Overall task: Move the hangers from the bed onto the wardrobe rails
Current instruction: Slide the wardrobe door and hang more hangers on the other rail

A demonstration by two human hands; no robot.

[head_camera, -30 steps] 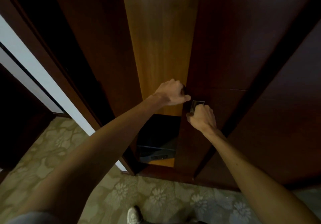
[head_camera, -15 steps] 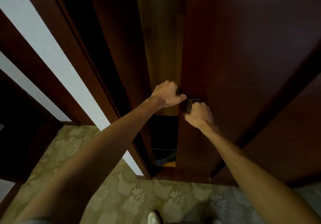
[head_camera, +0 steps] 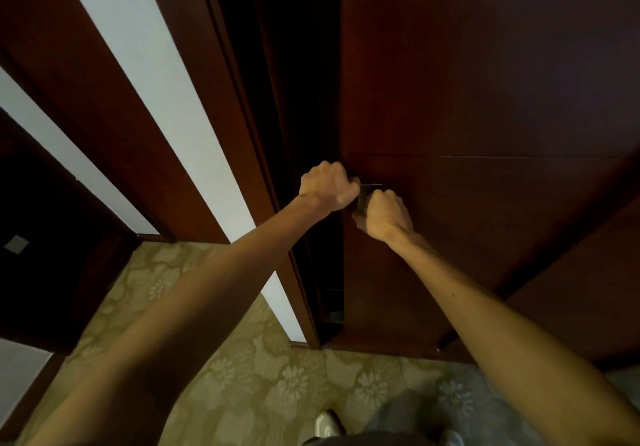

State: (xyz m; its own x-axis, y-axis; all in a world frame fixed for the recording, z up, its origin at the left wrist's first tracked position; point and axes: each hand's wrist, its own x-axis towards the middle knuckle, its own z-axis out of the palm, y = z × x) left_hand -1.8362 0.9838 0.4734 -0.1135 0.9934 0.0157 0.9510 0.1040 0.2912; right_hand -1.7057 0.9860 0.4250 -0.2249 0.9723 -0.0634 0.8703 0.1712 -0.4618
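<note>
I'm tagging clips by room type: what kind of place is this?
Probably a bedroom or hotel room: tall dark wooden wardrobe doors, floral-patterned carpet, and both hands at a wardrobe handle.

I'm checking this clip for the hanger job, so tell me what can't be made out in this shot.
Head view only:
- Hangers and rails: none visible; the wardrobe door covers the inside.
- Remaining gap: too dark to read.
- Door handle: mostly covered by the left hand and right hand.
- Bed: outside the frame.

We find no readable text, labels, brands, numbers or signs anywhere: wardrobe doors (head_camera: 485,82) bare, floor pattern floral only.
</note>
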